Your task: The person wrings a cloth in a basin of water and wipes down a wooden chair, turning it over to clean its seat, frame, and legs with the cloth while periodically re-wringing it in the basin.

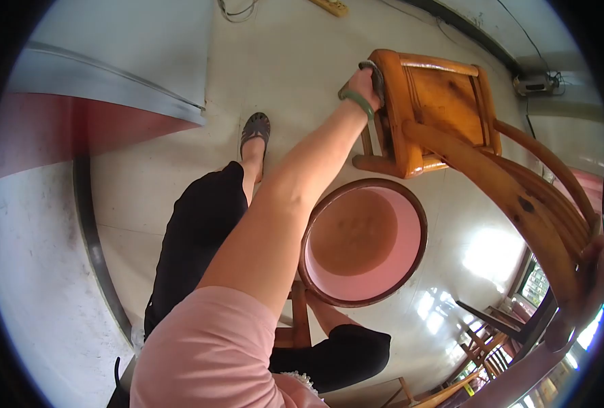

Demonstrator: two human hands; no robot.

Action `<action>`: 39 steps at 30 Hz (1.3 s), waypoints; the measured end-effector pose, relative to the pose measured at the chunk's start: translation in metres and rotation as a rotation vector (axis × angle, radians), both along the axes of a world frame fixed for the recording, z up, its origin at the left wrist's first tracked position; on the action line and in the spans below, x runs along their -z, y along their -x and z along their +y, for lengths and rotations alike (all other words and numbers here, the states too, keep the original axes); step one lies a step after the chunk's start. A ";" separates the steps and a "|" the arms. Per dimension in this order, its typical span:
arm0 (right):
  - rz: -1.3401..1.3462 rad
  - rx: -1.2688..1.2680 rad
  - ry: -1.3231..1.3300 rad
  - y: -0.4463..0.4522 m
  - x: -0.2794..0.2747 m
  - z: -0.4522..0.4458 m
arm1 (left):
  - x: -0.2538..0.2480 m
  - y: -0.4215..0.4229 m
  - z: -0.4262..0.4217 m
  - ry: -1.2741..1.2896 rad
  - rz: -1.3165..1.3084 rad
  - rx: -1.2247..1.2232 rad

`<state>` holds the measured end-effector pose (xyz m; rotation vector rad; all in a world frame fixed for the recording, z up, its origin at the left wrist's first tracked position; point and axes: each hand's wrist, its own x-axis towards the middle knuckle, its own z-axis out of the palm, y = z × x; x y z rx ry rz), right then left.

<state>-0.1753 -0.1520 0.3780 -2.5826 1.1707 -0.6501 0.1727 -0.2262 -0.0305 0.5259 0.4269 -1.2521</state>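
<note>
My left hand [363,87], with a green bangle at its wrist, is closed around a dark cloth [377,81] and presses it against the edge of the seat of a wooden chair [445,102]. The chair is tilted, its curved back reaching down to the right. At the far right edge, my right hand [591,262] is dim and partly cut off, closed on the top of the chair back. Below the seat stands a round pink basin [411,251] with a brown rim, holding cloudy brownish water.
My foot in a dark shoe [256,129] rests on the tiled floor left of the chair. A red and white cabinet [111,126] stands at left. Wooden furniture [485,347] is at lower right. Cables and a small device [534,84] lie along the upper right wall.
</note>
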 end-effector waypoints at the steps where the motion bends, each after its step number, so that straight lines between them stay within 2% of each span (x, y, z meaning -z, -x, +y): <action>1: 0.006 -0.024 0.015 -0.001 0.000 0.001 | 0.001 -0.004 -0.003 -0.035 0.016 0.047; 3: 0.018 -0.072 0.039 -0.002 -0.001 0.003 | -0.004 0.001 -0.005 -0.065 0.041 0.095; 5: 0.032 -0.118 0.052 -0.003 0.000 0.004 | -0.016 0.009 0.000 -0.370 -0.365 0.306; 6: 0.037 -0.140 0.060 -0.005 0.000 0.005 | -0.015 0.018 0.009 -0.371 -0.362 0.307; 8: 0.046 -0.189 0.066 -0.006 0.001 0.004 | -0.006 0.038 0.035 -0.275 -0.723 0.409; 9: 0.057 -0.222 0.064 -0.008 0.002 0.008 | 0.008 0.046 0.035 -0.108 -0.363 0.171; 11: 0.019 -0.184 0.101 0.002 0.006 0.005 | 0.003 0.046 0.041 -0.070 -0.375 0.199; 12: 0.001 -0.165 0.120 0.005 0.008 0.002 | 0.029 0.039 0.031 -0.067 -0.382 0.198; 13: -0.005 -0.156 0.130 0.003 0.007 0.002 | 0.075 0.027 0.013 -0.002 -0.730 0.299; 15: -0.002 -0.132 0.133 0.002 0.005 0.001 | 0.081 0.017 -0.001 0.065 -1.065 0.405; 17: 0.016 -0.106 0.122 0.001 0.003 0.004 | 0.000 -0.007 -0.011 -0.339 -0.264 0.369; 20: 0.027 -0.081 0.111 -0.003 0.003 0.005 | -0.013 -0.006 -0.004 -0.312 -0.217 0.337; 23: 0.033 -0.076 0.117 -0.005 0.004 0.010 | 0.019 0.038 0.004 -0.250 -0.275 0.207; 24: 0.033 -0.071 0.119 -0.005 0.005 0.010 | 0.016 0.037 0.013 -0.158 -0.275 0.249; 25: 0.034 -0.069 0.122 -0.006 0.006 0.012 | 0.005 0.040 0.018 -0.154 -0.279 0.244; 28: 0.045 -0.053 0.125 -0.009 0.007 0.013 | -0.029 0.060 0.045 -0.220 -0.504 0.125; 31: 0.049 -0.041 0.133 -0.011 0.008 0.014 | -0.022 0.081 0.064 -0.106 -0.619 0.042; 32: 0.050 -0.037 0.137 -0.011 0.008 0.014 | -0.027 0.082 0.066 -0.128 -0.496 0.056; 33: 0.054 -0.031 0.139 -0.010 0.009 0.015 | -0.034 0.083 0.065 -0.128 -0.501 0.053; 35: 0.061 -0.021 0.141 -0.013 0.007 0.016 | -0.042 0.096 0.064 -0.292 -0.596 0.044; 36: 0.066 -0.018 0.141 -0.014 0.007 0.015 | -0.034 0.110 0.060 -0.411 -0.837 -0.023; 37: 0.069 -0.013 0.144 -0.015 0.007 0.016 | -0.037 0.122 0.070 -0.439 -0.828 0.019; 39: 0.079 -0.003 0.150 -0.017 0.005 0.017 | -0.037 0.131 0.090 -0.250 -0.737 0.069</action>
